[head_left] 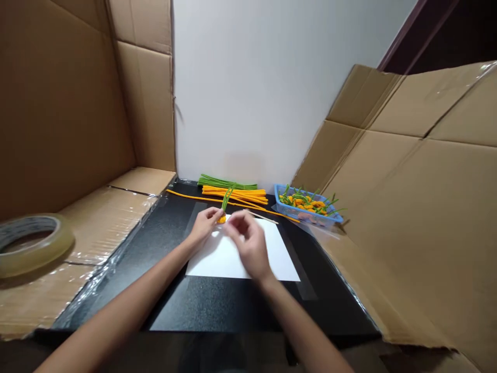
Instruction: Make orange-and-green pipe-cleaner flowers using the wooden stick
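My left hand point(205, 225) pinches a small pipe-cleaner carrot point(221, 219) above the white paper point(236, 259). Its orange body is coiled, and green pipe-cleaner tops point(227, 198) stick up from it. Just right of the carrot is my right hand point(250, 243), its fingers curled and thumb bent in toward the index finger. Motion blurs those fingertips, so anything between them cannot be made out. Behind the hands, a long orange pipe cleaner point(186, 196) stretches across the black table. A thin pale stick point(267, 218) lies by the paper's far edge.
Green pipe cleaners point(225, 181) and orange pipe cleaners point(236, 194) are bundled along the wall. At the back right, a blue basket point(306, 213) holds several orange-and-green pieces. A tape roll point(62, 243) lies on cardboard at left. Cardboard panels point(419, 207) flank the black table point(209, 305).
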